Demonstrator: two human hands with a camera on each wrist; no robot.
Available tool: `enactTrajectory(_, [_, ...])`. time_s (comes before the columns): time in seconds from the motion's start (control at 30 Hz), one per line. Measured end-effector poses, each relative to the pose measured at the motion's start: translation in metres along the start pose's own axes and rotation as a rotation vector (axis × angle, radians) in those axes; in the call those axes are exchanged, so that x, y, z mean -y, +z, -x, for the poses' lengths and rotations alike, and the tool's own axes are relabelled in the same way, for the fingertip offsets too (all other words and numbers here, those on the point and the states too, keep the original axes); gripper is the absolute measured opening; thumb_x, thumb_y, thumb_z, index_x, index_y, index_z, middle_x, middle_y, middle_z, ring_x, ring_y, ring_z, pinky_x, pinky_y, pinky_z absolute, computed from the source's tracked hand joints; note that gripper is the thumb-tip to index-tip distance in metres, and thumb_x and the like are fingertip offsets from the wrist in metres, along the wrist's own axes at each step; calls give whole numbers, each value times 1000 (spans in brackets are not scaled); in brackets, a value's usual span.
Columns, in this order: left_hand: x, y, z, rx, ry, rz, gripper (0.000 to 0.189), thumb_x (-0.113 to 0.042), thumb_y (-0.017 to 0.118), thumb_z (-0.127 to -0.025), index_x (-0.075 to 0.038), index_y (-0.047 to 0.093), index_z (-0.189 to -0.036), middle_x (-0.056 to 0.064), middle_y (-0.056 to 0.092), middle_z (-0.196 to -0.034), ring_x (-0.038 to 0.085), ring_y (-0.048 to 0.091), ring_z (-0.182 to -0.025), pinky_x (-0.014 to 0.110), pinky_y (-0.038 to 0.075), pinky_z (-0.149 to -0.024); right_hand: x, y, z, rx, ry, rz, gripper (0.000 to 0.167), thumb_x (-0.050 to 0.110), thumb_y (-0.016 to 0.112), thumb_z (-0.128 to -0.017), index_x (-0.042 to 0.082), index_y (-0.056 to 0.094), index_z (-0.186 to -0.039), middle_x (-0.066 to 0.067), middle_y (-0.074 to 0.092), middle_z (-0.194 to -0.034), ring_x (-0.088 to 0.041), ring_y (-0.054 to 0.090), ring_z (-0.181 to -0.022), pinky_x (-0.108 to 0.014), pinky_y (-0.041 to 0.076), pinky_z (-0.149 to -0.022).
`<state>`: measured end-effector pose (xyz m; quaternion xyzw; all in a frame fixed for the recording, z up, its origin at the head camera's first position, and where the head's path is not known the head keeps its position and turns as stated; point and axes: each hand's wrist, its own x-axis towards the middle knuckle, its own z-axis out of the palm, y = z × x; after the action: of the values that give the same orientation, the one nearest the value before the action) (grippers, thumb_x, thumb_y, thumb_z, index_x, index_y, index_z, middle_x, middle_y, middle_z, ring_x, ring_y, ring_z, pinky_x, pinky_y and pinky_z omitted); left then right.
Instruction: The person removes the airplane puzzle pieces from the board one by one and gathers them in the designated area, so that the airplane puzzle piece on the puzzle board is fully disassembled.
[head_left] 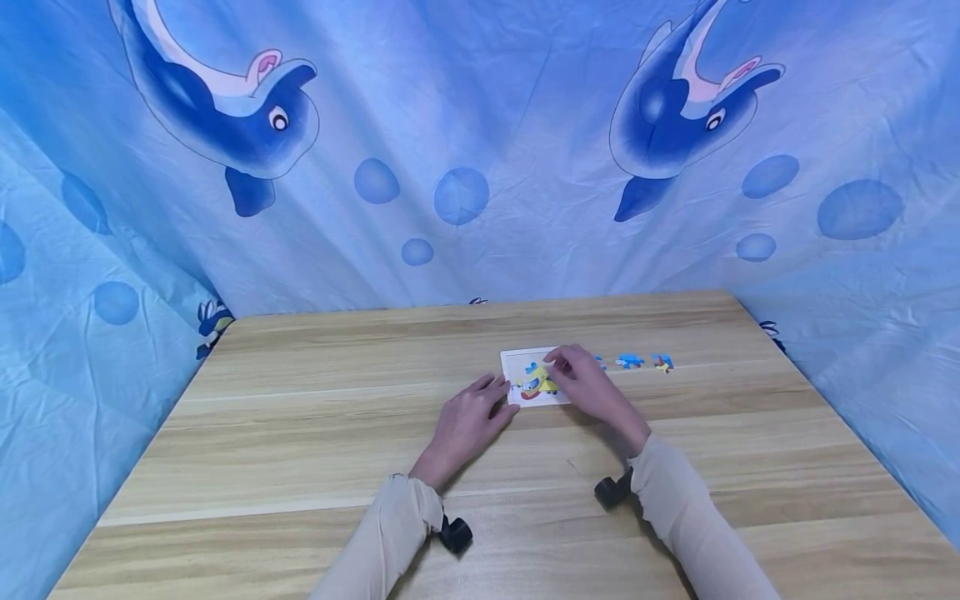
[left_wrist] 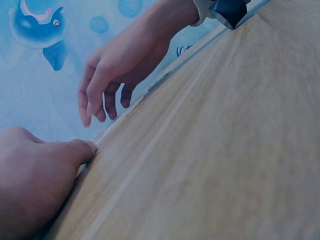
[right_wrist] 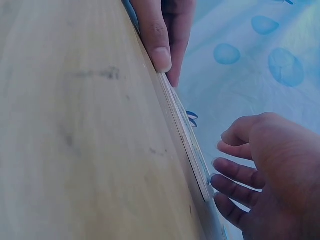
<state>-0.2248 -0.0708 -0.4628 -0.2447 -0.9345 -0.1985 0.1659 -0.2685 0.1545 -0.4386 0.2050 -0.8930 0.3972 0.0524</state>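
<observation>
Head view: a pale puzzle tray (head_left: 516, 363) lies slightly right of the frame's centre on the wood-grained desk (head_left: 300, 450), with a partly assembled yellow, red and blue picture (head_left: 537, 382) inside it. The left hand (head_left: 468, 421) rests at the tray's left edge, thumb by the lower left corner; its grip is relaxed, the extended fingers only touching the tray. The right hand (head_left: 588, 385) is poised over the tray's right part; its grip is released, the fingers loosely bent around nothing, as both wrist views confirm. To the right of this hand lie a blue piece (head_left: 630, 361) and a multicoloured piece (head_left: 663, 362), well apart from the dolphin-printed curtain (head_left: 465, 100) filling the upper frame.
</observation>
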Motion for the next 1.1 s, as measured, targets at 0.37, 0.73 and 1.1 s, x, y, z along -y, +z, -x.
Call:
enactTrajectory(0.37, [0,0,0,3,1,-3,44,-42,60,-93,-12,65,-125,7,62,-129,26,56,-122,44,52,-89,5,6,-5,10,-17,59,23,11,58,-94,1,65,-113,-10,59,-102,-22,56,-92,-38,48,-80])
enactTrajectory(0.73, [0,0,0,1,2,3,43,-42,60,-93,-13,66,-125,7,61,-130,25,55,-122,44,52,-90,4,13,-10,10,-53,182,25,13,57,-93,3,67,-113,-8,58,-100,-31,50,-104,-45,43,-89])
enactTrajectory(1.1, [1,0,0,-6,11,1,43,-41,60,-94,-11,66,-125,7,62,-129,25,56,-122,43,52,-89,3,15,-11,14,-45,211,21,13,59,-93,4,66,-110,-9,57,-103,-29,49,-100,-44,43,-85])
